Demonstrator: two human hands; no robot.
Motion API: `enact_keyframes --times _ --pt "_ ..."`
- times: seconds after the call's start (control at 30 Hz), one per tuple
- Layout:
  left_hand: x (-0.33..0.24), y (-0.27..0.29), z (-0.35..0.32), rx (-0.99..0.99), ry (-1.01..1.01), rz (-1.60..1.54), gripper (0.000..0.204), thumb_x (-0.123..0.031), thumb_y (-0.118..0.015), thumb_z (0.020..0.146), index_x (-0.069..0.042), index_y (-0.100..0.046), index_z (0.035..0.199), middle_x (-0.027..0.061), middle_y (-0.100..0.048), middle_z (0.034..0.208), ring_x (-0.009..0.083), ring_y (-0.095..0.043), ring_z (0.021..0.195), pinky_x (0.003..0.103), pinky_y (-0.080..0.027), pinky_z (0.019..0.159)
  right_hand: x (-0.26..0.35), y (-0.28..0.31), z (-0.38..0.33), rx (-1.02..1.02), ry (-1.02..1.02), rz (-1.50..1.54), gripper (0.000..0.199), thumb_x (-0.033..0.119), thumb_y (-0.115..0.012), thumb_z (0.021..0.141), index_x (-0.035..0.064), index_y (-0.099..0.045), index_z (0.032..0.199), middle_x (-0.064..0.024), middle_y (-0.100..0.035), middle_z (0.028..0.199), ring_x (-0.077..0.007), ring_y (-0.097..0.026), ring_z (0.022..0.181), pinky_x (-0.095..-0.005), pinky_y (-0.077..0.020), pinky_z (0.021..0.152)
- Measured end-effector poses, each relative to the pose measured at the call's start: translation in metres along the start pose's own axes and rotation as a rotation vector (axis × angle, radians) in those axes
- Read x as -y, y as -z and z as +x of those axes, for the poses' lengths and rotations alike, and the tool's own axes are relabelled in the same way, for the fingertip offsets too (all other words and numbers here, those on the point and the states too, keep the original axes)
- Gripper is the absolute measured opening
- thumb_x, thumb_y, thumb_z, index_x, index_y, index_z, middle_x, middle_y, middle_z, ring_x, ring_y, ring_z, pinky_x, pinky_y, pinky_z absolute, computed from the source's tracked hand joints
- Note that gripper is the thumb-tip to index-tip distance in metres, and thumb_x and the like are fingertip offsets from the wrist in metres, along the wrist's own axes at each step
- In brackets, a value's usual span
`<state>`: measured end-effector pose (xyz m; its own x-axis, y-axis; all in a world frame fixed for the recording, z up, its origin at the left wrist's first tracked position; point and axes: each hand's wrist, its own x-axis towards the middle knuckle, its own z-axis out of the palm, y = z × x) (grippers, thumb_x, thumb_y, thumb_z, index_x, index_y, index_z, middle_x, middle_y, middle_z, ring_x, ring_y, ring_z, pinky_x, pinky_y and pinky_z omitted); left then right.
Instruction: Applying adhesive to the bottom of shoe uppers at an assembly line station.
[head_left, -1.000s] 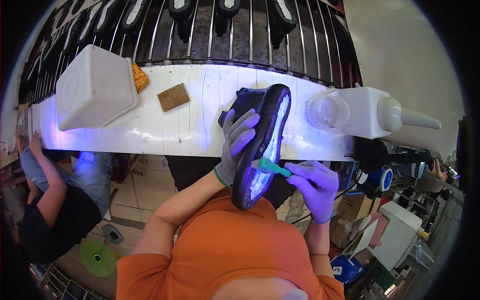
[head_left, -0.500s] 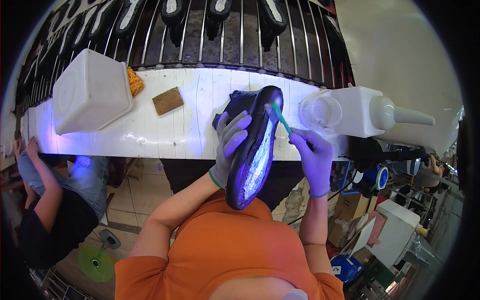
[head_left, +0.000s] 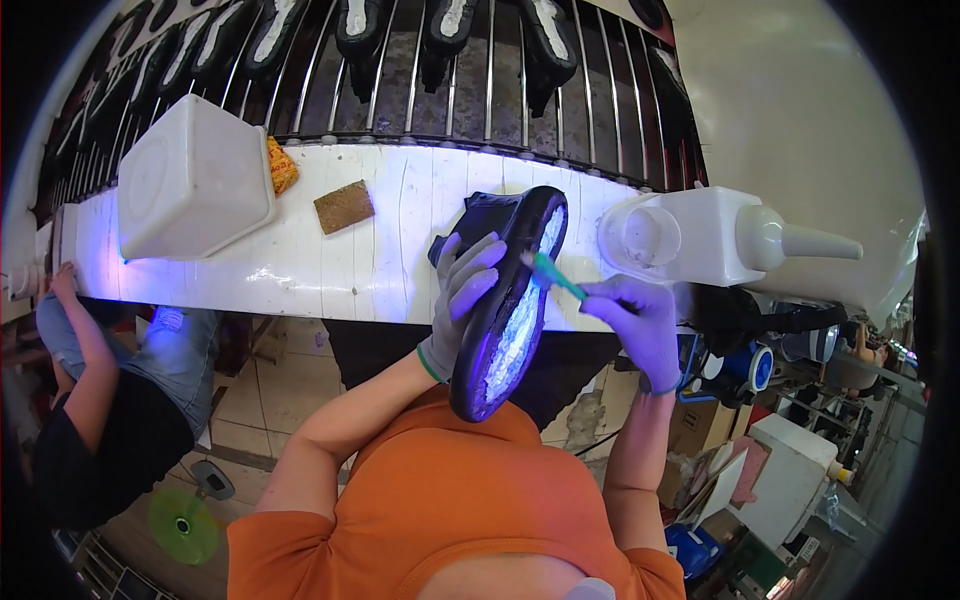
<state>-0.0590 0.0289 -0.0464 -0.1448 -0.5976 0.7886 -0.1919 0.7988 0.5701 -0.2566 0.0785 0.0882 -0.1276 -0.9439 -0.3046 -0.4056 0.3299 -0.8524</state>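
In my gloved left hand is a black shoe upper, tilted with its underside toward me. The fingers wrap over its far left side. A pale strip runs along the middle of the underside, glowing bluish under violet light. My gloved right hand pinches the handle of a small green brush. Its bristle tip is at the dark edge band around the pale strip, near the upper half. Whether the bristles press on the surface I cannot make out.
On the white bench stand a white square container, a brown block and a white bottle with spout, a clear cup beside it. Behind runs a roller conveyor carrying several shoes. Another person sits at left.
The brush has moved down and left from the shoe's upper end to the edge band. My right hand has turned and shifted slightly lower. Shoes on the conveyor have shifted right.
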Motion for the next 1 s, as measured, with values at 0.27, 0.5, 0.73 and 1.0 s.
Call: enact_keyframes --times 0.27,0.5,0.73,1.0 --pt "-0.004 0.004 0.004 0.104 -0.006 0.111 0.092 -0.032 -0.082 0.073 -0.002 -0.025 0.138 0.0205 -0.044 0.132 0.0355 -0.049 0.122 0.055 -0.026 0.11 -0.014 -0.001 0.043 -0.256 -0.026 -0.096 0.021 0.016 -0.069 0.084 -0.0012 -0.073 0.094 -0.0036 -0.068 0.075 -0.0081 -0.06 0.069 -0.0236 -0.0457 0.066" --pt "-0.013 0.003 0.011 0.004 0.082 -0.074 0.063 -0.005 -0.072 0.078 -0.007 -0.035 0.13 0.0178 -0.049 0.133 0.0362 -0.052 0.123 0.058 -0.023 0.11 -0.01 0.01 0.035 -0.188 -0.001 -0.104 0.021 0.018 -0.07 0.084 -0.0009 -0.073 0.092 -0.0037 -0.068 0.075 -0.0074 -0.059 0.07 -0.0223 -0.0448 0.065" --pt "-0.018 0.006 0.019 0.007 0.09 -0.07 0.064 -0.01 -0.075 0.077 -0.009 -0.036 0.129 0.0165 -0.051 0.131 0.0349 -0.053 0.122 0.056 -0.025 0.11 0.01 0.003 -0.009 0.012 -0.016 -0.004 0.013 0.006 -0.072 0.08 0.0001 -0.074 0.092 -0.002 -0.068 0.074 -0.006 -0.057 0.067 -0.0222 -0.0441 0.063" --pt "-0.021 0.012 0.025 0.038 0.106 -0.132 0.062 -0.024 -0.074 0.08 -0.008 -0.038 0.127 0.0182 -0.051 0.131 0.035 -0.053 0.122 0.054 -0.023 0.111 0.037 -0.007 -0.046 0.139 0.224 -0.106 0.022 0.01 -0.078 0.075 0.0018 -0.074 0.095 -0.0068 -0.067 0.072 -0.011 -0.058 0.06 -0.025 -0.0431 0.054"
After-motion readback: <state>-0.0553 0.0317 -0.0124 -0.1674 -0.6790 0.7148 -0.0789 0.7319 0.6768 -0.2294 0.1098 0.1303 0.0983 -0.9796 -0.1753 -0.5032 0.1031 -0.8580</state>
